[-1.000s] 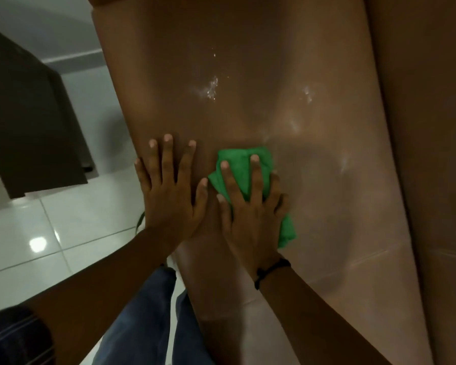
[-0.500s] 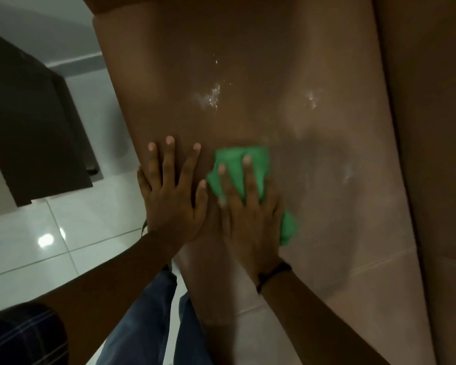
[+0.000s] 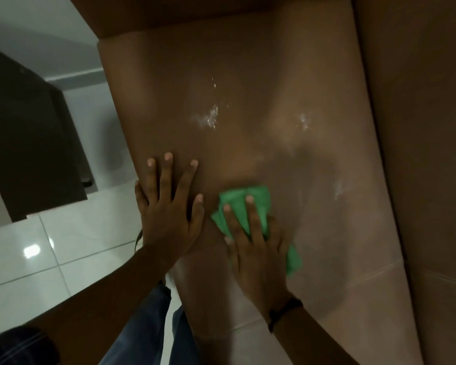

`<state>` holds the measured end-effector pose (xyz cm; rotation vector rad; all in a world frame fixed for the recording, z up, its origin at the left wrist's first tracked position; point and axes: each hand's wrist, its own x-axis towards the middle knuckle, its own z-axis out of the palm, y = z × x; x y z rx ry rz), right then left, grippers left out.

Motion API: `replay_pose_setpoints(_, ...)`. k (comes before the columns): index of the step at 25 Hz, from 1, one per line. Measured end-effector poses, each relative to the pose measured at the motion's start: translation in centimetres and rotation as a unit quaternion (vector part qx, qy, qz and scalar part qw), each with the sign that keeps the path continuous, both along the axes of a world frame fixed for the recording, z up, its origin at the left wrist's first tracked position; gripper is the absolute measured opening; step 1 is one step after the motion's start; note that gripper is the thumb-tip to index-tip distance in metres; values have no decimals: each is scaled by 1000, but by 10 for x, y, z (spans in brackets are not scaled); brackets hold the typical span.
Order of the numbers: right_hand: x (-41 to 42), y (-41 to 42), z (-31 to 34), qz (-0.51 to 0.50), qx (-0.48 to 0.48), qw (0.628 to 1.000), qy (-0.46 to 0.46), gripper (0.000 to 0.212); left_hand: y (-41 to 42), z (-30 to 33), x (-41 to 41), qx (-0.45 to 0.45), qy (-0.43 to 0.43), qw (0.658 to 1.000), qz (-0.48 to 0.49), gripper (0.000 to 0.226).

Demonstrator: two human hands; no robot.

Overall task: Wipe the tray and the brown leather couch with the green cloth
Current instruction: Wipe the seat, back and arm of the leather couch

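Observation:
The brown leather couch [image 3: 287, 75] fills most of the view, its seat cushion running away from me. My right hand [image 3: 256, 248] presses the green cloth [image 3: 244, 204] flat on the cushion, fingers spread over it. Beside it, my left hand [image 3: 169, 212] lies flat on the cushion's left edge with its fingers apart and holds nothing. White wet smears [image 3: 208, 118] glisten on the leather beyond both hands. The tray is not in view.
A dark cabinet [image 3: 29, 143] stands on the white tiled floor [image 3: 37, 259] to the left of the couch. The couch's back or neighbouring cushion [image 3: 427, 127] rises along the right side. My jeans-clad legs [image 3: 148, 333] are beside the cushion's near left corner.
The view has tilted, so both hands sit lower in the frame. My right hand has drawn the green cloth a little towards me and right, away from the left hand.

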<state>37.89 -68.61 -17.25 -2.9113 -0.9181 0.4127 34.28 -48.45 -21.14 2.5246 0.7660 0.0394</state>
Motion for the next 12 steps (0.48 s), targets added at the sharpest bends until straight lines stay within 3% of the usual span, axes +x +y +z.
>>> replay_pose_setpoints(2,-4,-26,9,-69,-17,997,0,62,9,4,11,-25,12,999,27,69)
replay_pose_setpoints(5,44,14,-2,-173,11,985,-11,58,19,0,22,-13,4,999,33,70)
replay_pose_setpoints(8,63,62,-15,-96,20,995,-26,60,20,-9,20,8,-6,1000,30,70)
replay_pose_setpoints(10,35,46,-14,-23,22,999,-15,61,17,-6,16,-10,-3,999,33,72)
replay_pose_setpoints(12,16,21,0,-36,-5,999,2,61,18,2,19,-22,7,999,30,72)
